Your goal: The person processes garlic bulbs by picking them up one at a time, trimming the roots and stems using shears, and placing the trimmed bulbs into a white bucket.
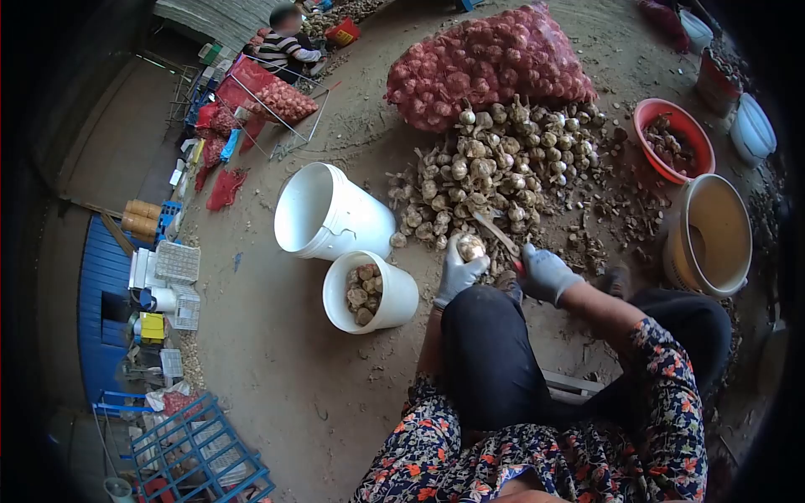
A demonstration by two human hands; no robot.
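My left hand, in a pale glove, is closed around a whitish garlic bulb in front of my knees. Gloved as well, my right hand grips a red-handled tool whose long, flat, tan end points up and left, just past the bulb. I cannot tell whether that end touches the bulb. Beyond both hands spreads a heap of garlic bulbs on the dirt floor. To the left of my left hand, a small white bucket leans toward the left with several brownish bulbs inside.
A larger white bucket stands behind the small one. A full red mesh sack lies behind the heap. On the right are a red basin and a yellowish bucket. Another person sits far back left, near a blue metal frame's side.
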